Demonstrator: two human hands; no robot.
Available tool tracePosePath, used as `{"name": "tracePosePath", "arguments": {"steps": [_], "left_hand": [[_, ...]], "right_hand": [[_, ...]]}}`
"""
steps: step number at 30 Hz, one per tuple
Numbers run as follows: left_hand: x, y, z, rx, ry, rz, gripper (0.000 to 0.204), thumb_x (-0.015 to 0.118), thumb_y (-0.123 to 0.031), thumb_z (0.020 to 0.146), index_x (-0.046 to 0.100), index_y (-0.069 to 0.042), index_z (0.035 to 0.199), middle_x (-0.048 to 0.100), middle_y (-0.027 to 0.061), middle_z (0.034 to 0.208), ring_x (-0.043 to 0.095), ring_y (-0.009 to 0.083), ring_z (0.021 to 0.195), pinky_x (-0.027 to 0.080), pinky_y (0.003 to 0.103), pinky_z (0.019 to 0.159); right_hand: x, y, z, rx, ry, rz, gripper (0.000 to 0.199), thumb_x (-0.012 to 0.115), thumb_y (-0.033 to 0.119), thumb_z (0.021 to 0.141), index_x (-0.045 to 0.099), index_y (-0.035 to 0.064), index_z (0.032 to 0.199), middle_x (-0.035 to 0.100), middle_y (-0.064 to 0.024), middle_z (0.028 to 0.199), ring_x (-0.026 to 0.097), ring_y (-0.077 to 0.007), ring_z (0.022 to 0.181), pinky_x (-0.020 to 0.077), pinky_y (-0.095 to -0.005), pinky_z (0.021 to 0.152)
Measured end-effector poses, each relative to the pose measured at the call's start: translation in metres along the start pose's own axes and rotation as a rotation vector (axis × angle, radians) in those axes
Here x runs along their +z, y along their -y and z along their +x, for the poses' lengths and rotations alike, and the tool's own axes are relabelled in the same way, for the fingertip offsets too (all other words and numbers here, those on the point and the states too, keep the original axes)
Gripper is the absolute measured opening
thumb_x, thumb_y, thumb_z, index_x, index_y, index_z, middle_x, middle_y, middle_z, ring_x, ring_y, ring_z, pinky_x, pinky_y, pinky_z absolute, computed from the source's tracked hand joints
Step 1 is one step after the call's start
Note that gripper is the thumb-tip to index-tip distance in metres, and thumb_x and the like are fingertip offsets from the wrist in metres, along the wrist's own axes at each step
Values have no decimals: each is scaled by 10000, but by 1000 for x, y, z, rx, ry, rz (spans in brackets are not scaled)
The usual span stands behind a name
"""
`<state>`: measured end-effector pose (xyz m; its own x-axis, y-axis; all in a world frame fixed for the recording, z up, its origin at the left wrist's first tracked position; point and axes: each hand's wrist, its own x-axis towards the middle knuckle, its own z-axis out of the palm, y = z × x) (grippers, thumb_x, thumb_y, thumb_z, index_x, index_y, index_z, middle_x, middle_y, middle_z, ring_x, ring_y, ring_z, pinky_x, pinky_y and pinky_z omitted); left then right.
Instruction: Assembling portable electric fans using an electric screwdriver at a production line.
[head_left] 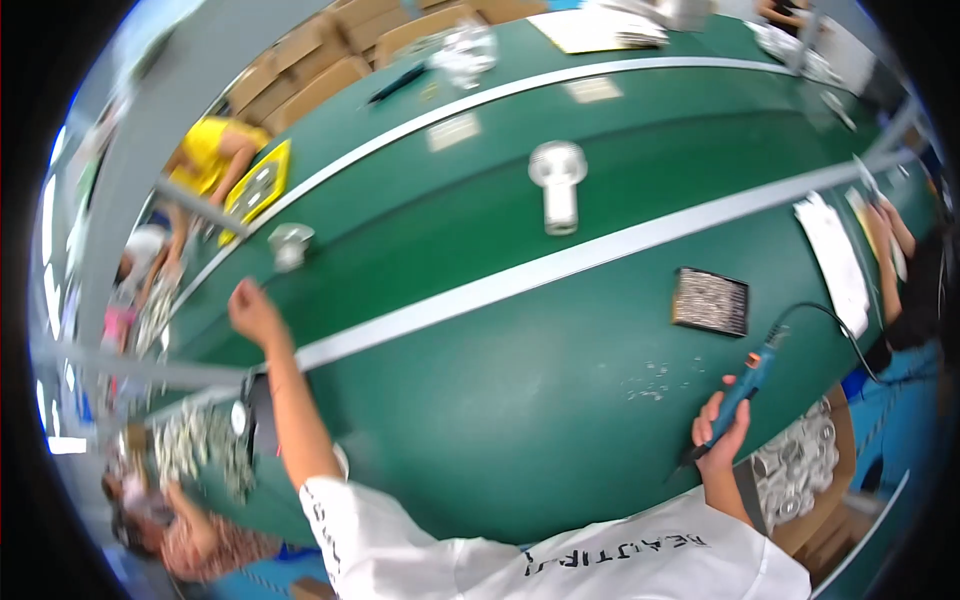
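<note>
My right hand (722, 430) grips a blue electric screwdriver (738, 395) at the right of the green work surface, its dark tip pointing down toward me. A black cord runs from its far end to the right. My left arm is stretched far out over the green conveyor belt (420, 260). The left hand (257, 315) looks loosely curled, but motion blurs its fingers. Just beyond it, apart from the fingers, a small whitish part (291, 245) lies on the belt. Further right on the belt is a white round-headed part with a short handle (560, 188).
A black box of small screws (710, 301) lies ahead of my right hand, with loose small pieces (655, 378) nearer. A carton of white round parts (795, 468) stands at lower right. Metal rails (520, 274) edge the belt. Co-workers sit at left and right.
</note>
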<state>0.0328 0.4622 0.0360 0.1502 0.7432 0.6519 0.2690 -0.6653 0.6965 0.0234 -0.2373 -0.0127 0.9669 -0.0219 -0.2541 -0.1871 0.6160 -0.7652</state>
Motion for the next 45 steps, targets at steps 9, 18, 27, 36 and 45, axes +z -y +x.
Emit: {"name": "tracePosePath", "arguments": {"steps": [9, 18, 27, 36, 45], "left_hand": [[45, -30, -78, 379, 442, 226, 598, 619, 12, 727, 467, -77, 1299, 453, 198, 1303, 436, 384, 1201, 362, 445, 1011], [103, -65, -60, 995, 951, 620, 300, 558, -54, 809, 589, -90, 1104, 593, 134, 1180, 503, 290, 1204, 430, 407, 975], [1, -279, -201, -122, 975, -399, 342, 635, -129, 876, 483, -75, 1177, 549, 37, 830, 585, 109, 584, 435, 196, 408], [-37, -290, -364, -151, 1288, -308, 335, 720, -207, 809, 561, -48, 1058, 638, 127, 766, 634, 226, 638, 484, 315, 559], [-38, -279, -374, 286, 1161, -192, 336, 728, -232, 755, 616, -88, 1037, 551, 85, 1034, 456, 264, 978, 322, 379, 839]], "right_hand": [[-6, 0, 2, -70, 52, 115, 424, 321, 369, 1006, 358, 56, 1290, 431, -38, 718, 371, -79, 398, 340, -205, 308], [-17, 2, -4, -8, 47, 165, 439, 338, 378, 996, 352, 55, 1293, 428, -50, 708, 370, -91, 383, 348, -224, 293], [45, 29, 16, -166, 241, 130, 528, 461, 532, 927, 363, 162, 1291, 433, -30, 794, 439, -130, 518, 394, -274, 489], [83, -4, 62, -591, 646, 98, 821, 467, 808, 724, 401, 133, 1187, 468, -42, 768, 466, -132, 482, 411, -291, 443], [89, -15, 63, -475, 525, -3, 832, 438, 851, 680, 413, 121, 1077, 473, -40, 724, 456, -123, 443, 394, -270, 407]]}}
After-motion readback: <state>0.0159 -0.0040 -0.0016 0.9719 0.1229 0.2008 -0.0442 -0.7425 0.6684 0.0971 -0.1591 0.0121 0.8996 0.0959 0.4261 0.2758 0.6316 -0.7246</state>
